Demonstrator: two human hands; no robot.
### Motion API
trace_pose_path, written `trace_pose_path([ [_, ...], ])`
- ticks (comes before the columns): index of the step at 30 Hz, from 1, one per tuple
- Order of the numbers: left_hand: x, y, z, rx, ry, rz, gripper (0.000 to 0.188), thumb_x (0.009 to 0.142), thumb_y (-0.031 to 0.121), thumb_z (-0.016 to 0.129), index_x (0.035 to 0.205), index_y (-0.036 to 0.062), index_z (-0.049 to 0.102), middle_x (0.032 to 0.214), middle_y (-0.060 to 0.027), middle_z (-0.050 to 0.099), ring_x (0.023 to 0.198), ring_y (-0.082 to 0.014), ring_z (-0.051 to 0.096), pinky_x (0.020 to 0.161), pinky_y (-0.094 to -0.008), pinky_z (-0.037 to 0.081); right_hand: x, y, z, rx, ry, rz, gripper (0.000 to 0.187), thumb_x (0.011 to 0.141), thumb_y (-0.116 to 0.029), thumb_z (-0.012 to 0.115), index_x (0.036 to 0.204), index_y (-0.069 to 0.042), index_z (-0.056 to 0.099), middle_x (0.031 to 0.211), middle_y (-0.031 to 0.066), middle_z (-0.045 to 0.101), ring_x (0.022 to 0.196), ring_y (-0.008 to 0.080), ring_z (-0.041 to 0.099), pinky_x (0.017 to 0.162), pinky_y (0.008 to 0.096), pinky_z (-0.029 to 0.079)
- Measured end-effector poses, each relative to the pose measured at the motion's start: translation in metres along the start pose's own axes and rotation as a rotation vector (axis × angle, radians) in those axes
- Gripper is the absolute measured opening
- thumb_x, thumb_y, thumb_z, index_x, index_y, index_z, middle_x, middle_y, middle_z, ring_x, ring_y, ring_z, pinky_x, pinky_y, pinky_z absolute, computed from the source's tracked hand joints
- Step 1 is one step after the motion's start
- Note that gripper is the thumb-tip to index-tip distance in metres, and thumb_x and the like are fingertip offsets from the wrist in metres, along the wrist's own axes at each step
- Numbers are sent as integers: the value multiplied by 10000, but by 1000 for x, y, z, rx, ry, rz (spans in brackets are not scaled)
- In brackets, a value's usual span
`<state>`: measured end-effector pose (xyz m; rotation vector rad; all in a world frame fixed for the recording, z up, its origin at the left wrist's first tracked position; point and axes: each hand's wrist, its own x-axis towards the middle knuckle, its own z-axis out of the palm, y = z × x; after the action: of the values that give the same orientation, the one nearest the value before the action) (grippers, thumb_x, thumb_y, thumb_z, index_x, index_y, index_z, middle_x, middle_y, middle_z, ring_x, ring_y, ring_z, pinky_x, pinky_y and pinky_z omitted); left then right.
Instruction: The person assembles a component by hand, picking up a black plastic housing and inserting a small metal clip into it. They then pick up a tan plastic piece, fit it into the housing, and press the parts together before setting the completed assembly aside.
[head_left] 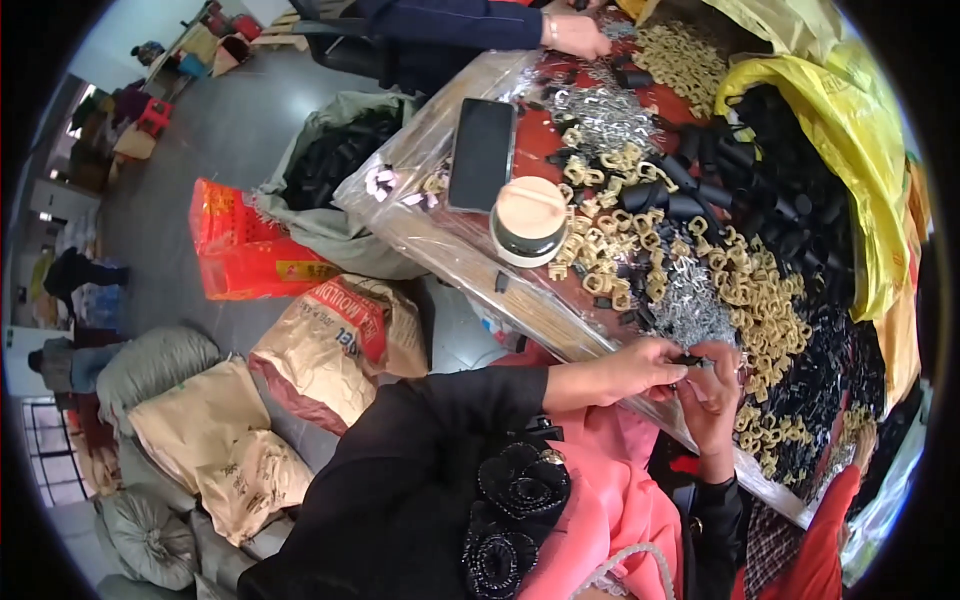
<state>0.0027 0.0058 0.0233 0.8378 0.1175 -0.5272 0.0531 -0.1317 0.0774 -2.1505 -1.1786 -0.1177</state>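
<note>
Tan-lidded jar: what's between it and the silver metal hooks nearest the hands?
A cluster of tan ring-shaped clips lies between jar and hooks, in the head view.

From the wearer's head, one wide fisheye view looks down, close beside the desk.

Well lit; sheen on flr; heavy fisheye dist. w/ blk corners.

The held piece is black, hooks silver, clips tan, worktop red, bag yellow and cloth pink.
</note>
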Motion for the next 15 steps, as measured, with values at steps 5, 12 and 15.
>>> trace_pose_path([
  [5,-16,18,-17,-102,69,75,267,843,145,513,1057,-8,466,933,-82,560,754,-119,550,685,-246,469,29,11,-3,165,-16,134,132,668,-42,607,774,-2,540,855,122,529,791,272,519,676,318,411],
  [12,-20,31,-32,-160,81,82,200,862,113,470,1026,-2,471,979,-144,564,772,-157,571,703,-254,486,73,72,37,-499,1,67,177,647,-152,614,794,-80,548,771,87,522,759,260,519,681,371,384],
  [15,-24,30,-32,-186,123,76,181,863,111,467,1005,0,474,968,-146,568,795,-168,577,708,-256,487,68,83,44,-597,-69,106,140,653,-178,607,733,-94,527,755,70,511,759,252,513,676,365,372],
])
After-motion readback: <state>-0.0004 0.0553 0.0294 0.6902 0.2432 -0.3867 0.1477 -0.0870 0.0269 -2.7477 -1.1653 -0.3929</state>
